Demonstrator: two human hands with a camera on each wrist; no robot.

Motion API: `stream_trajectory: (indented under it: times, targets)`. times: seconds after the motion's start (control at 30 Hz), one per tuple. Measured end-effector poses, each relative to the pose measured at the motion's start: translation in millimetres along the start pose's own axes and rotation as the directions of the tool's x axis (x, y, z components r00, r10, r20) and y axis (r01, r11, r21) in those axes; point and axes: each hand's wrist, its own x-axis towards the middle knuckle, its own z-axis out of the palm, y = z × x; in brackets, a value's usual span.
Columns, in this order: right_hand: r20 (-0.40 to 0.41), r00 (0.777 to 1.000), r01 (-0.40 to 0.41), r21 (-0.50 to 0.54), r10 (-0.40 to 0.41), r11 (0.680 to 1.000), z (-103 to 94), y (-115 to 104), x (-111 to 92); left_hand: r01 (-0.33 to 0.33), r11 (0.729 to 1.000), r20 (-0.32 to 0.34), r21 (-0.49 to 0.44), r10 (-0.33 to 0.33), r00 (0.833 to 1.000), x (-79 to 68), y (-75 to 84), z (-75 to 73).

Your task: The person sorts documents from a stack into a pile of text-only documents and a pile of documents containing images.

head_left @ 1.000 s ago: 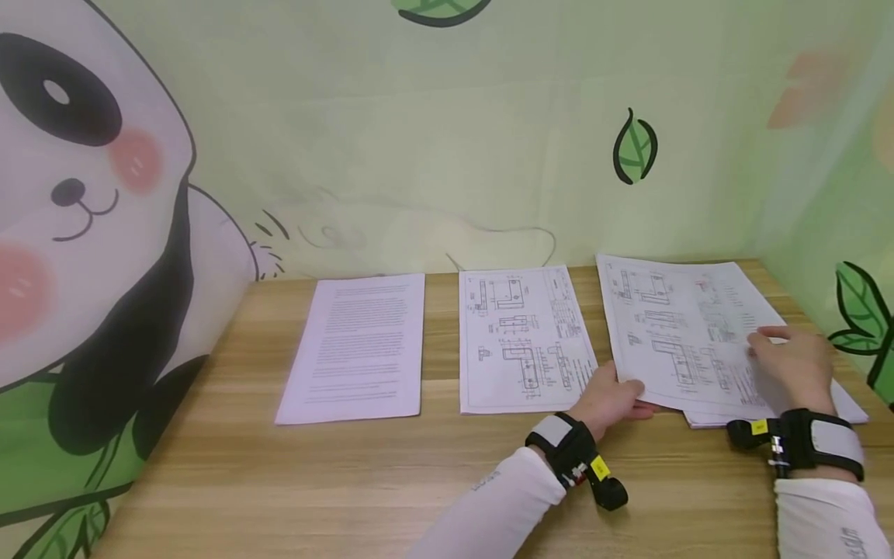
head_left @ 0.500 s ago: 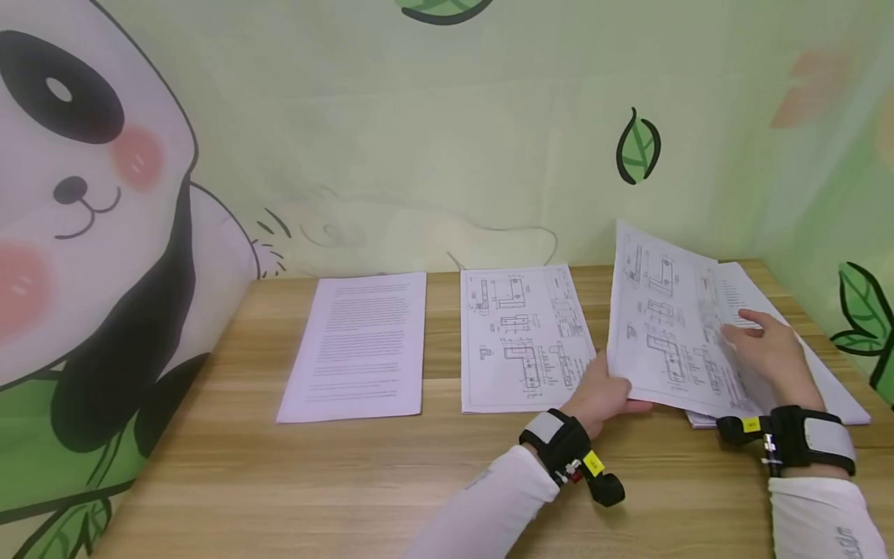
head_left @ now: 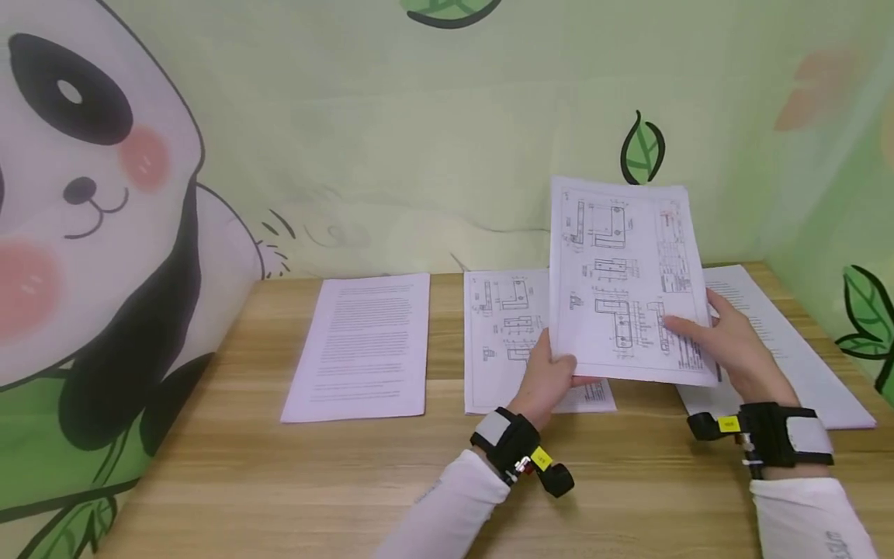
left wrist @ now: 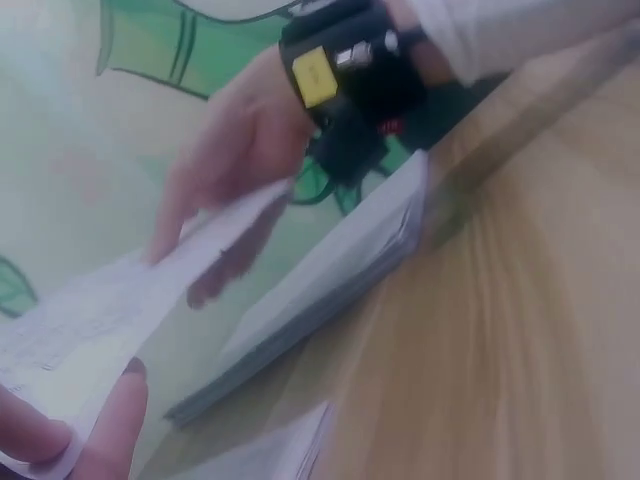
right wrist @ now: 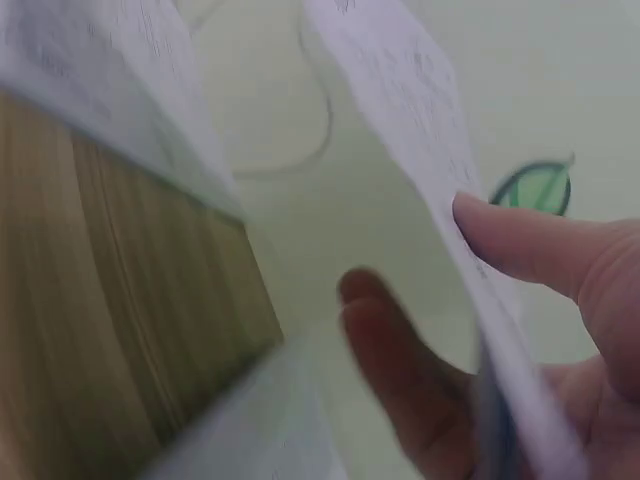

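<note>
Both hands hold up a printed technical drawing (head_left: 615, 264) in the head view, raised off the table and tilted toward me. My left hand (head_left: 543, 382) pinches its lower left corner, thumb on the printed face. At the right edge, my right hand (head_left: 743, 345) grips it, thumb (right wrist: 530, 240) in front and fingers behind. Beneath its left part lies a similar drawing (head_left: 496, 380) on the table, partly covered in this view. A stack of printed sheets (head_left: 803, 373) lies behind the right hand. In the left wrist view the held paper (left wrist: 110, 310) shows nearly edge-on.
A text-covered stack of paper (head_left: 359, 349) lies on the left of the wooden table (head_left: 293, 481). Behind the table hangs a pale green backdrop (head_left: 391, 140) with a panda and leaves. Each wrist wears a black strap.
The drawing has come up off the right stack and moved left and upward in both hands, now overlapping the middle drawing. The text sheet under it on the right is uncovered.
</note>
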Motion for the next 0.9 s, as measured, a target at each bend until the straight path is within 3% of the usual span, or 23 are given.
stream_trajectory:
  times: [0.37, 0.57, 0.9]
  targets:
    - [-0.044, 0.980, 0.196, 0.127, -0.192, 0.972, 52.2, -34, -6, 0.002, 0.988, -0.106, 0.153, 0.014, 0.994, -10.6, 8.3, -68.0]
    - [-0.035, 0.965, 0.261, 0.083, -0.259, 0.962, 73.3, -40, -7, 0.016, 0.974, -0.127, 0.225, 0.013, 0.992, -15.3, 19.0, -98.1]
    - [0.072, 0.977, 0.201, 0.022, -0.202, 0.979, 97.4, -32, 0, 0.053, 0.921, -0.139, 0.385, 0.001, 0.990, -18.8, 10.8, -130.4]
